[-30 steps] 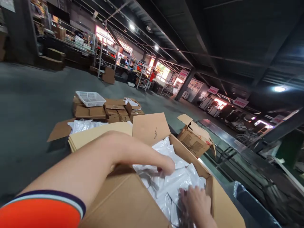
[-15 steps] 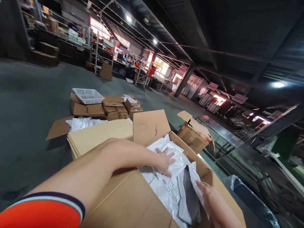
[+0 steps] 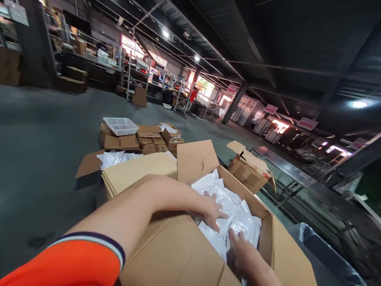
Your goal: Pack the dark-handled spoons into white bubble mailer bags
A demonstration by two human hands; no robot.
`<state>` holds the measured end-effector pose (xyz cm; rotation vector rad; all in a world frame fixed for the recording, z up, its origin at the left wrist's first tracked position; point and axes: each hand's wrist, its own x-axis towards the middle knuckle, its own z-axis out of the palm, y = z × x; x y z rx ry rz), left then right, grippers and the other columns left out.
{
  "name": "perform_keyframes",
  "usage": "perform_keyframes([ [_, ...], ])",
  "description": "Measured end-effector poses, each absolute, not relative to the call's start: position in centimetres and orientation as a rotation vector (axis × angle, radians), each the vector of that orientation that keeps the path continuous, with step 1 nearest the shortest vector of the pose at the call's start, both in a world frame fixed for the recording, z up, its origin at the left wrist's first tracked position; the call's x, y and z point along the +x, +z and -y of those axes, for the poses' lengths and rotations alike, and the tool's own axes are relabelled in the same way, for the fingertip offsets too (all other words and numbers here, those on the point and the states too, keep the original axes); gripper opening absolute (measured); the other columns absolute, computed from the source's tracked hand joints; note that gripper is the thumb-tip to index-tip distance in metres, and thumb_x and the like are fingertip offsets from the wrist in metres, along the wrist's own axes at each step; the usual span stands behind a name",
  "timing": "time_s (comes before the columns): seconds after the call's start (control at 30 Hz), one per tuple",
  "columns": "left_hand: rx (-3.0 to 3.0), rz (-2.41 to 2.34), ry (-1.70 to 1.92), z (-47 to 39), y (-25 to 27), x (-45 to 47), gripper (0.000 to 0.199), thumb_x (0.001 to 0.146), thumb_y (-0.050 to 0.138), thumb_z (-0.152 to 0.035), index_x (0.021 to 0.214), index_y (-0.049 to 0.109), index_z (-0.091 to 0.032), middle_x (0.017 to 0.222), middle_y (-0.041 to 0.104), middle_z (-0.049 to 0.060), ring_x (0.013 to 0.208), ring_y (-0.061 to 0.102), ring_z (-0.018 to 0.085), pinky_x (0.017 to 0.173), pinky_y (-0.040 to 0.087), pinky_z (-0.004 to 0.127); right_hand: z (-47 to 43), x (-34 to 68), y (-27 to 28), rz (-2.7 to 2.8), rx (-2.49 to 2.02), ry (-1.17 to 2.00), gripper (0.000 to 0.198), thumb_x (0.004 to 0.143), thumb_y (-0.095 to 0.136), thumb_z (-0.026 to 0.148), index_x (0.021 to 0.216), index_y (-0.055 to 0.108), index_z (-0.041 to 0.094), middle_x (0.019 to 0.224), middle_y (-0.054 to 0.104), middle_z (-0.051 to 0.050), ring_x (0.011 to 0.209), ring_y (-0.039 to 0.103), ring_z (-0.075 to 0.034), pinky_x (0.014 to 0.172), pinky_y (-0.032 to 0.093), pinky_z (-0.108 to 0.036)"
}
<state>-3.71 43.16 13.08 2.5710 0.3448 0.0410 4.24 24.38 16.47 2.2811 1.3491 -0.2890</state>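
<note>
View from a head camera in a dim warehouse, looking down into an open box (image 3: 276,254) at bottom centre, w/ both of the person's bare arms reaching in. The left hand (image 3: 212,210) comes from lower left, past an orange sleeve (image 3: 68,264), and lies flat w/ fingers spread on the white bags (image 3: 235,216) that fill the box – pressing on the pile, it seems, not gripping. The right hand (image 3: 242,250) enters from the bottom edge, fingers pointing into the bags; whether it pinches one or just touches I cannot tell, since the fingertips sink among the plastic. The box flaps stand up or fold outward, so the top is open for reaching in; the rear flap (image 3: 196,159) has a small pen mark. Just left of centre a stack of flat cardboard (image 3: 137,171) sits beside the box, w/ clear bags (image 3: 116,158) behind it. Mid-frame, further back on the grey floor (image 3: 38,139) – a low heap of boxes topped by a white basket (image 3: 120,125). Right of centre, a smaller open carton (image 3: 248,169). Upper left: shelving (image 3: 89,47) and bright windows; a person in red (image 3: 193,97) far off.
</note>
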Motion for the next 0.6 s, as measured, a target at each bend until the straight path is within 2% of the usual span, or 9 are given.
perform_keyframes([
  [0.07,2.557,-0.278,-0.008,-43.6,14.2,-2.8,0.069,0.063,0.102,-0.047,0.127,0.084,-0.032,0.162,0.058,0.01,0.161,0.016,0.061,0.127,-0.002,0.083,-24.6,3.7,16.7,-1.396,2.304,-0.287,0.083,0.087,0.043,-0.005,0.168,0.033,0.004,0.158,0.052,-0.037,0.131,0.07,-0.039,0.112,0.055,-0.049],
  [0.17,2.608,-0.197,0.0,-43.3,15.9,-2.9,0.076,0.062,0.102,-0.037,0.135,0.08,-0.031,0.168,0.05,0.01,0.163,0.012,0.058,0.129,-0.003,0.078,-23.7,3.7,16.9,-1.434,2.375,-0.287,0.077,0.091,0.04,-0.001,0.168,0.036,0.007,0.163,0.05,-0.031,0.144,0.061,-0.038,0.118,0.051,-0.049],
  [0.27,2.581,-0.106,0.043,-41.6,16.8,-6.0,0.074,0.062,0.1,-0.021,0.133,0.08,-0.034,0.168,0.049,0.007,0.164,0.016,0.053,0.131,-0.005,0.072,-19.8,4.4,17.9,-1.679,2.604,-0.272,0.067,0.095,0.054,0.021,0.161,0.051,0.013,0.172,0.043,-0.021,0.158,0.046,-0.033,0.129,0.041,-0.047],
  [0.33,2.489,-0.112,-0.115,-40.4,17.1,-8.6,0.064,0.063,0.096,-0.015,0.122,0.084,-0.036,0.159,0.061,0.004,0.163,0.029,0.048,0.133,-0.004,0.067,-15.4,5.3,19.3,-1.939,2.925,-0.091,0.058,0.096,0.054,0.039,0.149,0.065,0.017,0.166,0.053,-0.017,0.152,0.053,-0.031,0.129,0.042,-0.049],
  [0.37,2.474,-0.159,-0.198,-40.0,17.3,-9.7,0.057,0.062,0.095,-0.013,0.115,0.087,-0.032,0.153,0.067,0.008,0.159,0.037,0.049,0.131,0.0,0.07,-12.8,6.1,20.2,-2.009,3.118,0.059,0.056,0.097,0.052,0.047,0.142,0.07,0.019,0.159,0.061,-0.016,0.144,0.061,-0.031,0.126,0.045,-0.051],
  [0.4,2.478,-0.164,-0.245,-39.8,17.6,-10.3,0.054,0.062,0.093,-0.01,0.113,0.087,-0.028,0.151,0.068,0.011,0.157,0.038,0.051,0.129,0.001,0.073,-10.1,7.1,21.0,-1.987,3.316,0.218,0.056,0.095,0.055,0.054,0.136,0.073,0.02,0.151,0.068,-0.016,0.132,0.069,-0.031,0.121,0.051,-0.053],
  [0.47,2.507,-0.215,-0.238,-39.7,18.3,-10.3,0.058,0.065,0.087,-0.005,0.121,0.082,-0.019,0.148,0.07,0.009,0.157,0.035,0.048,0.128,0.001,0.072,-4.0,9.7,22.2,-1.741,3.736,0.425,0.06,0.089,0.063,0.062,0.13,0.074,0.019,0.139,0.074,-0.017,0.113,0.076,-0.028,0.108,0.06,-0.052],
  [0.53,2.531,-0.211,-0.274,-39.4,19.4,-9.1,0.053,0.069,0.085,-0.008,0.122,0.08,-0.009,0.138,0.075,0.011,0.152,0.042,0.05,0.126,0.01,0.071,2.8,12.8,21.7,-1.368,4.068,0.565,0.068,0.086,0.066,0.065,0.131,0.07,0.015,0.136,0.074,-0.019,0.109,0.076,-0.028,0.098,0.064,-0.047],
  [0.6,2.568,-0.175,-0.132,-37.9,21.0,-7.9,0.05,0.08,0.079,-0.023,0.127,0.078,-0.007,0.137,0.074,0.012,0.145,0.051,0.044,0.126,0.023,0.059,9.9,15.4,19.3,-0.888,4.154,0.614,0.074,0.091,0.057,0.065,0.137,0.065,0.008,0.139,0.07,-0.025,0.116,0.075,-0.029,0.096,0.064,-0.04],
])
